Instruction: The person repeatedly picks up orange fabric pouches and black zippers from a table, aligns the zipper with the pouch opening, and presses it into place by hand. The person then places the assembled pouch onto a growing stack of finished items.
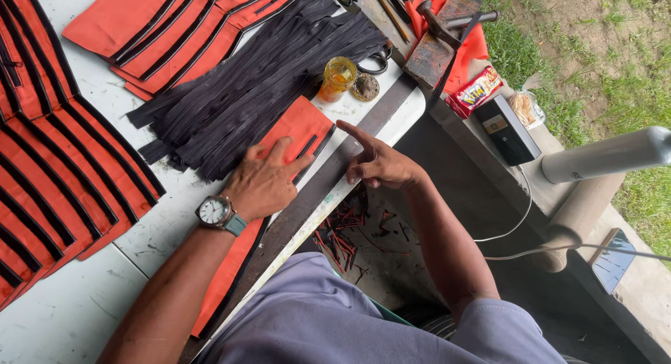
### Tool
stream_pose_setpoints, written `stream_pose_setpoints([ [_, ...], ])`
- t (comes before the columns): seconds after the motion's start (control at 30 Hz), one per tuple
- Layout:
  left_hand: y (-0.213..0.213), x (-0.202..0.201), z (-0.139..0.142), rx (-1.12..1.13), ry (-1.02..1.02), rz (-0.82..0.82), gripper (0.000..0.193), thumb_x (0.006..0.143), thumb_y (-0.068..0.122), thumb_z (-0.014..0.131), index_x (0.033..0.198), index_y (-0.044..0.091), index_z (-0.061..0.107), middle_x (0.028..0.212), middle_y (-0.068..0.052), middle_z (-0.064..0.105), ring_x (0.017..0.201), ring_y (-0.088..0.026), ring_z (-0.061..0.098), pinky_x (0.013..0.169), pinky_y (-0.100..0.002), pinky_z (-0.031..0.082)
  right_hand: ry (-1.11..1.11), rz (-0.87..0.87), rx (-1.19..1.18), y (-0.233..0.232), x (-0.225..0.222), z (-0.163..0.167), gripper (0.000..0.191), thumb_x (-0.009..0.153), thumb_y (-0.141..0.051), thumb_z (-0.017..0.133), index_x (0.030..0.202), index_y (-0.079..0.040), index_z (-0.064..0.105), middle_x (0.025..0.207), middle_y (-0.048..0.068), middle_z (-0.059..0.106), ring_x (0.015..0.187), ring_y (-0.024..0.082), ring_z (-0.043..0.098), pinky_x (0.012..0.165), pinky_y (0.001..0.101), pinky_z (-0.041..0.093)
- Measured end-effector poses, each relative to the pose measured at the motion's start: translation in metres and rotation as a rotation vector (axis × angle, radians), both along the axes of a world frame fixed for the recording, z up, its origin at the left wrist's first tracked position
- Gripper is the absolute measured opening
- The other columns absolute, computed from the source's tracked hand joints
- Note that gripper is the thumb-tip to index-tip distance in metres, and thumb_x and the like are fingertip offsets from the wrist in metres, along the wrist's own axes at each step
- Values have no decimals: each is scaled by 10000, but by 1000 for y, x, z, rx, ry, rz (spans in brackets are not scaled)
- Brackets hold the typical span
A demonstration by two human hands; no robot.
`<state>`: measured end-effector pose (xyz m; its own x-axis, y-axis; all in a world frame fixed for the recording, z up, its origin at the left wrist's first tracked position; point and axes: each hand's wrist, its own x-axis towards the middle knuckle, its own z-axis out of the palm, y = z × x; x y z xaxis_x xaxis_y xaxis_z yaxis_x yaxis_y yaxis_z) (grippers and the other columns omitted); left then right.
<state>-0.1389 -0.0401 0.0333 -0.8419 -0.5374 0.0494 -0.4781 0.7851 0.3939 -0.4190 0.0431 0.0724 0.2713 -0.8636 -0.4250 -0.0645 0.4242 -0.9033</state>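
Left hand [262, 182] lies spread flat, pinning the orange fabric strip [297, 130] mid-frame on the counter [91, 301]; right hand [377, 165] holds nothing, index finger pointing. Looks like lining-up; keeping it pinned matters.

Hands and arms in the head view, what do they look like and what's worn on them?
Both are bare, with no gloves or rings visible. The left hand has a watch at the wrist: round silver case, pale dial, teal strap. The right hand wears nothing. Both forearms are uncovered; a short grey-lavender sleeve shows at the right upper arm.
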Motion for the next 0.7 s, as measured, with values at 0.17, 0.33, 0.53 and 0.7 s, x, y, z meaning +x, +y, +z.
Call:
stream_pose_setpoints([
  [0.17, -7, 5, 5, 76, 47, 50, 676, 766, 256, 663, 1431, 172, 577, 1498, -203, 350, 1221, -428, 535, 1088, -497, 384, 77, 13, 11, -11, 2, 0, 1084, 787, -69, 727, 1674, -225, 125, 784, 117, 699, 484, 45, 497, 426, 194, 384],
  [0.33, -8, 6, -3, 81, 90, 41, 666, 772, 232, 669, 1428, 150, 581, 1487, -207, 368, 1229, -422, 548, 1100, -504, 391, 438, 103, 19, -7, 21, 16, 1050, 795, -122, 710, 1667, -268, 143, 721, 91, 714, 477, 69, 500, 438, 233, 426],
  [0.53, -18, 17, -5, 229, 348, 49, 620, 861, 135, 593, 1467, 36, 516, 1400, -249, 472, 1215, -447, 557, 1023, -498, 476, 606, 224, -60, 12, 58, 27, 1062, 758, -139, 698, 1652, -264, 139, 707, 105, 743, 639, 137, 715, 606, 309, 576],
  [0.7, -12, 43, 11, 173, 535, 85, 519, 936, 109, 546, 1433, -38, 519, 1345, -221, 562, 1222, -394, 596, 1053, -468, 505, 797, 297, -142, 24, 86, 32, 1044, 753, -164, 725, 1639, -263, 181, 682, 118, 717, 647, 186, 720, 692, 345, 586],
])
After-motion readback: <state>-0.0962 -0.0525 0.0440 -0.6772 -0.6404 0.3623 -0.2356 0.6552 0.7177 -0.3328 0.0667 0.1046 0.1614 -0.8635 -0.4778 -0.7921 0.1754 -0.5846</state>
